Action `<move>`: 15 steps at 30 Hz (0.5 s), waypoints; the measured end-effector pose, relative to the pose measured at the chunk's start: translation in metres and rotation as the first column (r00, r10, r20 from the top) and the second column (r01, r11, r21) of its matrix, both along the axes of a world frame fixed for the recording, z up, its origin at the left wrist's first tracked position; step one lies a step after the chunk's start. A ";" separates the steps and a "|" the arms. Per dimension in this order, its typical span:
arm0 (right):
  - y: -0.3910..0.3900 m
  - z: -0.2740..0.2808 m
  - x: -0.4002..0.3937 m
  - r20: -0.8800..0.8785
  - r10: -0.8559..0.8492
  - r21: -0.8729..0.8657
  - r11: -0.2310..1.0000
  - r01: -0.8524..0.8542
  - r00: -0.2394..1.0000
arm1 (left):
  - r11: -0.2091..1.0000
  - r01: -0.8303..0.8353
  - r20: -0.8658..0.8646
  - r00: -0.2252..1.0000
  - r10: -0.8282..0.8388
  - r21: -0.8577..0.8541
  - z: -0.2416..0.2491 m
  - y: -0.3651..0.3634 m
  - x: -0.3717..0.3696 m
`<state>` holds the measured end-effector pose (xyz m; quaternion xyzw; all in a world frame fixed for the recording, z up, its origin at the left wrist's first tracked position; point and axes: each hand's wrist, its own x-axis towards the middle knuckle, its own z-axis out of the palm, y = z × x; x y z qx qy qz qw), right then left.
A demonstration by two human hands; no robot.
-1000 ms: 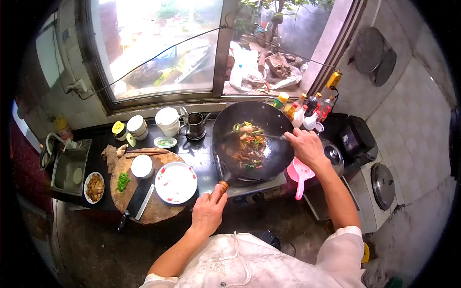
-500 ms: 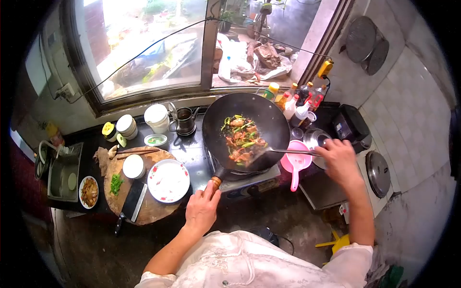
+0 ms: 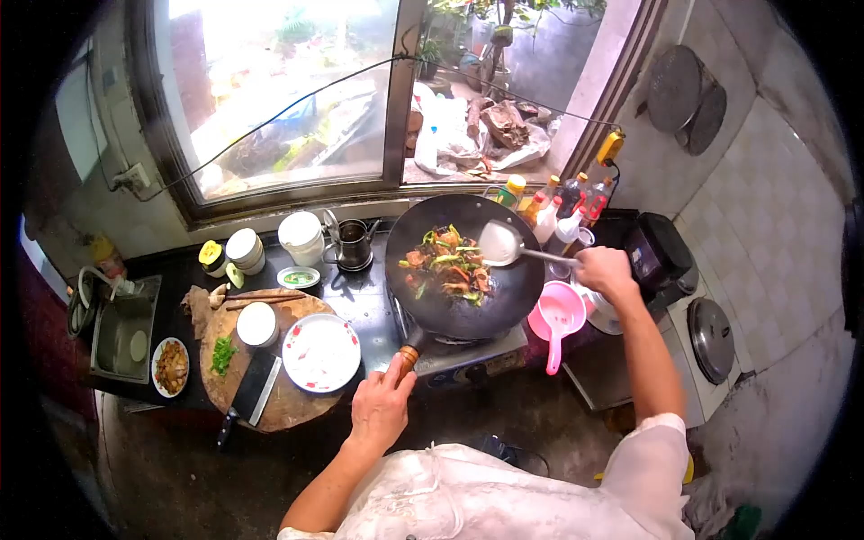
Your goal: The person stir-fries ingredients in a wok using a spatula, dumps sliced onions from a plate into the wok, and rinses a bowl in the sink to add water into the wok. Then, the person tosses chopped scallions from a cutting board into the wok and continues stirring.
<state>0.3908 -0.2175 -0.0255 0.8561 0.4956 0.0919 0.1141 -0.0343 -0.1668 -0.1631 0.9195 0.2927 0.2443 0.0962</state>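
Observation:
A dark wok [image 3: 513, 297] sits on the gas stove [image 3: 490, 353], its wooden handle pointing toward me. My left hand [image 3: 380, 405] is wrapped round that handle. Green and reddish-brown food [image 3: 445, 265] lies in the wok. My right hand [image 3: 605, 273] grips the long handle of a metal spatula [image 3: 500, 244]; its broad blade is raised at the right side of the food, over the wok. Just below the spatula handle is a pink ladle [image 3: 556, 315], which neither hand touches.
Left of the stove, a round chopping board [image 3: 297, 409] bears a cleaver [image 3: 254, 387], a white plate [image 3: 321, 353], a white bowl [image 3: 257, 324] and chopped greens [image 3: 222, 356]. Sauce bottles [image 3: 547, 220] stand behind the wok's right side. A metal pot [image 3: 353, 245] stands left of the wok.
My right hand has moved up and left, lifting the spatula blade from the food's lower right to its upper right. The food has shifted and spread. My left hand keeps its grip.

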 end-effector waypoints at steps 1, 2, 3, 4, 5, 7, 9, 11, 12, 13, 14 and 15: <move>0.013 -0.008 0.000 -0.019 -0.009 -0.058 0.998 0.008 1.000 | 1.000 -0.002 -0.006 1.000 0.002 0.012 0.000 0.000 0.000; 0.024 -0.016 -0.003 -0.080 0.047 -0.076 0.996 -0.053 0.996 | 1.000 -0.004 -0.012 1.000 0.004 0.024 0.001 0.000 0.000; 0.033 -0.020 -0.008 -0.142 0.102 -0.092 0.989 -0.116 0.985 | 0.999 -0.006 -0.019 1.000 0.007 0.034 0.001 -0.001 0.000; 0.037 -0.023 -0.010 -0.219 0.126 -0.057 0.988 -0.141 0.968 | 0.999 -0.005 -0.012 1.000 0.006 0.035 0.001 -0.001 0.000; 0.037 -0.019 -0.010 -0.190 0.156 -0.026 0.986 -0.164 0.969 | 0.999 -0.004 -0.006 1.000 0.004 0.036 0.001 0.000 0.000; 0.025 0.002 -0.008 -0.131 0.211 0.021 0.977 -0.210 0.969 | 0.999 -0.005 0.008 1.000 0.005 0.031 -0.001 0.001 0.001; 0.012 0.033 -0.006 -0.104 0.127 -0.016 0.991 -0.129 0.986 | 1.000 -0.008 0.025 1.000 0.007 0.020 -0.002 0.000 0.001; 0.009 0.040 0.019 0.048 0.082 -0.077 0.994 -0.078 0.995 | 1.000 -0.009 0.018 1.000 0.009 0.008 -0.002 -0.001 0.001; 0.009 0.044 0.025 0.093 0.081 -0.132 0.989 -0.068 0.992 | 1.000 -0.013 0.014 1.000 0.012 0.006 -0.001 0.000 0.001; 0.011 0.045 0.029 0.138 0.084 -0.185 0.981 -0.057 0.987 | 1.000 -0.013 0.008 1.000 0.013 0.001 -0.001 0.000 0.001; 0.012 0.045 0.031 0.092 0.078 -0.215 0.975 -0.057 0.993 | 1.000 -0.012 0.002 1.000 0.012 -0.005 0.000 0.000 0.001; 0.016 0.043 0.027 -0.064 0.019 -0.273 0.961 -0.036 0.998 | 1.000 -0.011 -0.005 1.000 0.011 -0.011 0.001 0.000 0.001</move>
